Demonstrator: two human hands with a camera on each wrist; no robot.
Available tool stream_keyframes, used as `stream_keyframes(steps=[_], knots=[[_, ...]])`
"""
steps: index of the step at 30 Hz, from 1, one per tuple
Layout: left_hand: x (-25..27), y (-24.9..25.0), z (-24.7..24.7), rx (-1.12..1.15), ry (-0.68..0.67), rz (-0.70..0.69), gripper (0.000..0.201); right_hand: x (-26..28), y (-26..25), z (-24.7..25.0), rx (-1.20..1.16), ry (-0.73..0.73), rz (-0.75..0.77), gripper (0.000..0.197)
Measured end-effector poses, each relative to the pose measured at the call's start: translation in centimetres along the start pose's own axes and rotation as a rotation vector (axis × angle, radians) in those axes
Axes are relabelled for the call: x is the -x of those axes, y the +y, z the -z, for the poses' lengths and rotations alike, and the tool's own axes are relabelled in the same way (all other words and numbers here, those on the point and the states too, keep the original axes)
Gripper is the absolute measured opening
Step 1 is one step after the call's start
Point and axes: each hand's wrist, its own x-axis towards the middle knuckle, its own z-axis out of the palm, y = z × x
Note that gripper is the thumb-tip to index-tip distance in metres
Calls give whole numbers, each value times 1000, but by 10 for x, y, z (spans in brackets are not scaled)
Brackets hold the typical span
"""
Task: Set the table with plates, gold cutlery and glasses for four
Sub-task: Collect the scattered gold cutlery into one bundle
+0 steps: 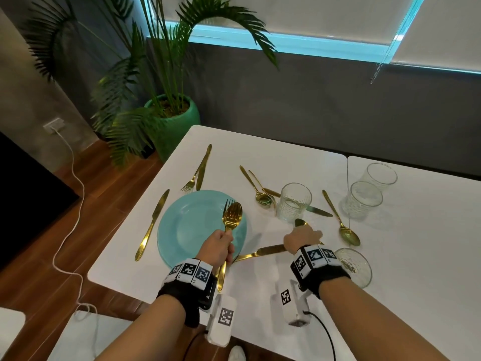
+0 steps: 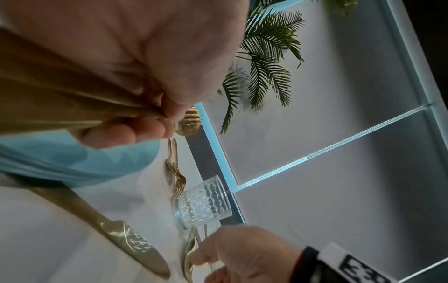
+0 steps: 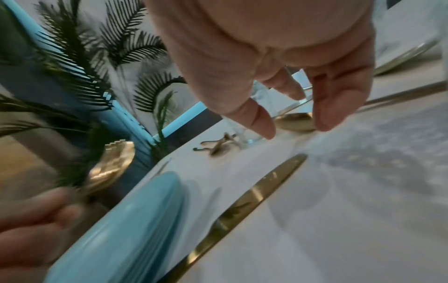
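The table (image 1: 299, 162) is plain white. On it sits a pale turquoise plate (image 1: 187, 230), and the gold cutlery gleams, like the knife (image 1: 152, 225) on the left. The glasses (image 1: 294, 201) are clear with a rippled pattern. The plant pot (image 1: 179, 126) is green, its fronds dark green.

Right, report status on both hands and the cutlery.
Left hand grips gold spoon and fork together over blue plate. Right hand open, reaching for spoon. Knife lies between.
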Motion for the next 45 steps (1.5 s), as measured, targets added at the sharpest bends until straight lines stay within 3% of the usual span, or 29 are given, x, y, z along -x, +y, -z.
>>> stream_keyframes(steps=[6,12,20,29,31,33,35,37,41,45], knots=[[0,2,3,4,6,-19,24,-11,22,-1,167,-7,37,24],[-3,0,6,-1,21,-12,25,-10,22,-3,7,19,0,23],[-5,-1,7,27,15,-15,22,-16,22,-13,-12,3,-48,22],[-6,5,6,142,-14,18,11,6,-13,13,-51,130,158,23],[-5,8,5,194,-20,18,11,6,-27,21,-197,13,218,27],[-5,8,3,223,-22,6,12,10,-41,24,-457,-216,252,29],[-4,8,2,208,-33,-1,18,17,-52,23,-685,-401,189,24],[-5,8,3,203,-69,15,28,20,-59,19,-797,-494,142,16],[-3,10,4,300,-122,42,32,20,-70,11,-716,-553,214,20],[-5,10,10,180,-47,11,27,11,-80,14,-521,-500,282,18]])
